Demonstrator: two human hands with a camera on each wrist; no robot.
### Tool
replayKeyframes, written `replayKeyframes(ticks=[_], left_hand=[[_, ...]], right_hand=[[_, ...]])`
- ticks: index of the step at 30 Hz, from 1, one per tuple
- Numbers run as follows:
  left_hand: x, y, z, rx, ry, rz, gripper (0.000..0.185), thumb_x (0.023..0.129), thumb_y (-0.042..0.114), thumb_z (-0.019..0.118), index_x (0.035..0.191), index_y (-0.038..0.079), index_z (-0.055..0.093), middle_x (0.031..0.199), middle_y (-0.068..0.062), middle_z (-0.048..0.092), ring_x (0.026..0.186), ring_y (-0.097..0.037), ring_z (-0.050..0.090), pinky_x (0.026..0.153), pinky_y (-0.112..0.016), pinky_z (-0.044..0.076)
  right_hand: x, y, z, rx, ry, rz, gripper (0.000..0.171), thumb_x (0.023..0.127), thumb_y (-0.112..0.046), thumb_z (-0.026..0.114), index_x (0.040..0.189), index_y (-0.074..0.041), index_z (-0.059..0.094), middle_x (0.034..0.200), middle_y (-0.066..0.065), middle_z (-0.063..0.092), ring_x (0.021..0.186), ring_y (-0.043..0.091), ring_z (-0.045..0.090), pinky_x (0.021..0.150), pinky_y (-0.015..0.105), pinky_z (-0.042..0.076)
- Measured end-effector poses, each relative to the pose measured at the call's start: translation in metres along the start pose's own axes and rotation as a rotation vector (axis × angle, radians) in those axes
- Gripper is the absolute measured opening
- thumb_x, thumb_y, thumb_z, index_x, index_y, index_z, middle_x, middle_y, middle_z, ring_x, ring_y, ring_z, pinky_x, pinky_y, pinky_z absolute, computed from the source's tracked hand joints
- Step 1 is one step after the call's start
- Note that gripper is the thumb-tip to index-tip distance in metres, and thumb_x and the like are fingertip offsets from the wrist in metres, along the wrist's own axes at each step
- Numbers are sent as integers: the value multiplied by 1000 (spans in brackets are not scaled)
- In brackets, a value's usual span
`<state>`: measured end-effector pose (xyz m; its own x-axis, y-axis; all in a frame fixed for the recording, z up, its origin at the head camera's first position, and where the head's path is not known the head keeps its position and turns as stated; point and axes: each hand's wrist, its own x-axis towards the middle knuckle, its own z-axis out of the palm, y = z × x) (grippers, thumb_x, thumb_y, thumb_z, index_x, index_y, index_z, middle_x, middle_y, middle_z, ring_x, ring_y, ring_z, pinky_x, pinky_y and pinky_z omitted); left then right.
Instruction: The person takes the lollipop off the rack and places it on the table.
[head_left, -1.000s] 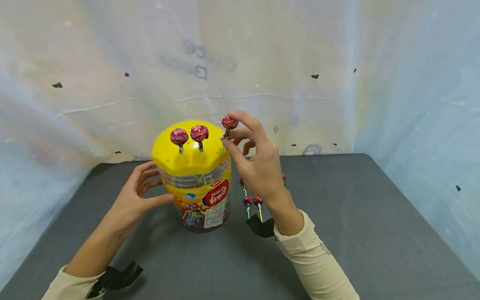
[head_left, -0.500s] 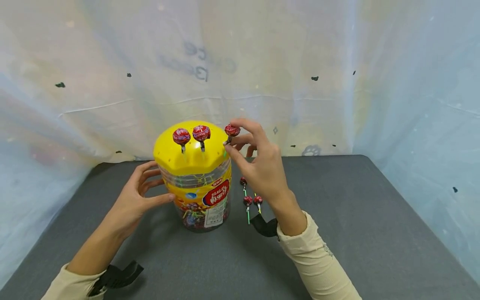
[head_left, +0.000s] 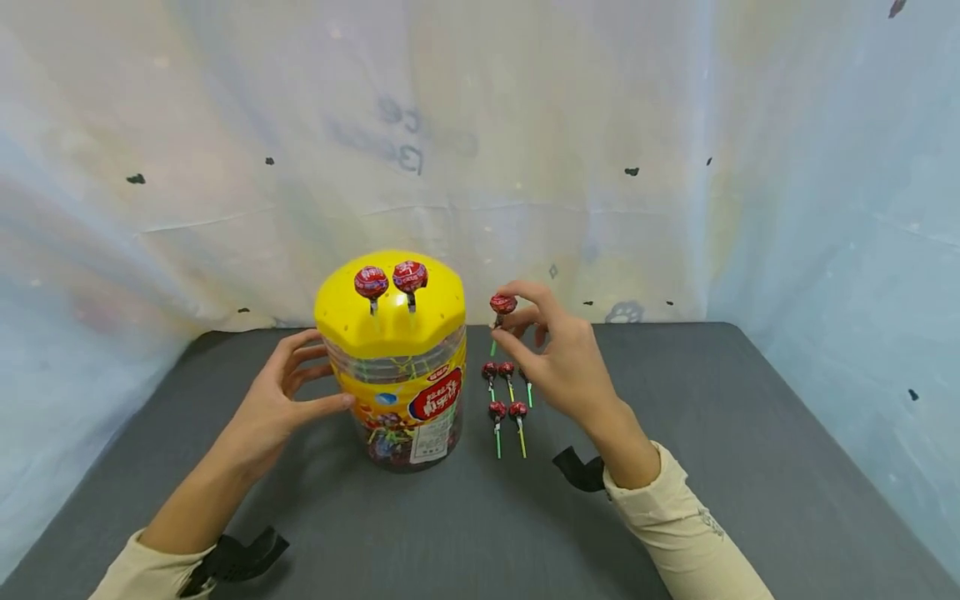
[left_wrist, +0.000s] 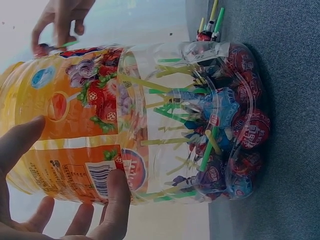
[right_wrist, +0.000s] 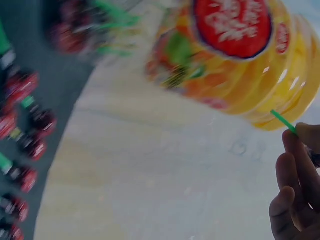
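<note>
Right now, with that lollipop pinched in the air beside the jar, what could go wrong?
The right hand pinches the lollipop only by fingertips, so it might slip and fall among the lollipops on the table. The left hand merely touches the jar, so a bump could tip it. The two lollipops in the lid could be knocked loose.

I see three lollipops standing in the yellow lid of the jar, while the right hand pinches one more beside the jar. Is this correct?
Not quite. Only two lollipops stand in the yellow lid, as the head view shows. The rest holds: the right hand pinches one more lollipop beside the jar.
</note>
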<state>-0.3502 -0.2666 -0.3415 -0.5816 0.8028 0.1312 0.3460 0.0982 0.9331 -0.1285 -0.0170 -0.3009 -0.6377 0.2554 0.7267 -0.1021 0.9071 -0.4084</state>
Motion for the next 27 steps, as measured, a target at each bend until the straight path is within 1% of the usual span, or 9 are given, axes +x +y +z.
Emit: replayKeyframes(ticks=[2, 4, 8, 11, 14, 18, 22, 27], left_hand=[[0, -1, 1, -6, -6, 1, 86, 91, 21, 74, 156, 28, 19, 155, -10, 29, 133, -23, 38, 100, -47, 47], [0, -3, 2, -14, -8, 1, 85, 91, 20, 75, 156, 27, 20, 155, -10, 29, 133, -24, 38, 101, -51, 46], [0, -6, 3, -24, -4, -9, 85, 90, 20, 76, 155, 26, 22, 154, -10, 30, 134, -27, 38, 104, -58, 44], [-1, -8, 3, -26, -2, -14, 85, 89, 20, 76, 155, 25, 22, 154, -11, 30, 135, -29, 37, 104, -62, 43], [-3, -10, 3, -23, -1, -18, 85, 89, 20, 76, 155, 24, 22, 154, -11, 31, 135, -31, 37, 103, -61, 44], [-3, -10, 2, -21, 3, -19, 85, 90, 20, 76, 155, 24, 22, 153, -11, 31, 135, -31, 38, 100, -57, 48], [-1, -8, 2, -20, 10, -16, 85, 89, 21, 76, 154, 24, 22, 153, -12, 32, 136, -33, 38, 100, -58, 48], [1, -7, 2, -21, 20, -11, 85, 89, 21, 76, 154, 24, 22, 153, -12, 32, 136, -34, 37, 100, -58, 48]], right_hand=[[-8, 7, -4, -32, -36, 24, 48, 89, -17, 76, 131, -21, 53, 90, -2, 76, 73, 7, 62, 61, 27, 45], [-16, 14, -9, -58, -82, 60, 49, 89, -19, 76, 132, -23, 53, 90, -3, 76, 66, 7, 58, 58, 25, 44], [-32, 27, -16, -68, -175, 136, 49, 89, -20, 77, 131, -24, 53, 89, -5, 76, 60, 8, 51, 56, 23, 43], [-43, 36, -20, -69, -229, 161, 48, 89, -19, 77, 131, -24, 54, 86, -9, 75, 62, 5, 53, 59, 22, 44], [-50, 41, -22, -87, -282, 181, 48, 89, -18, 76, 131, -23, 54, 85, -11, 74, 65, 1, 55, 61, 22, 45], [-52, 45, -25, -104, -342, 227, 47, 88, -19, 77, 130, -21, 55, 87, -12, 73, 67, -1, 59, 62, 22, 47], [-51, 50, -26, -94, -395, 268, 47, 89, -19, 76, 130, -22, 54, 87, -13, 73, 70, 1, 62, 63, 23, 49], [-48, 56, -25, -98, -447, 287, 47, 88, -19, 77, 129, -23, 53, 85, -14, 71, 73, 3, 63, 65, 24, 50]])
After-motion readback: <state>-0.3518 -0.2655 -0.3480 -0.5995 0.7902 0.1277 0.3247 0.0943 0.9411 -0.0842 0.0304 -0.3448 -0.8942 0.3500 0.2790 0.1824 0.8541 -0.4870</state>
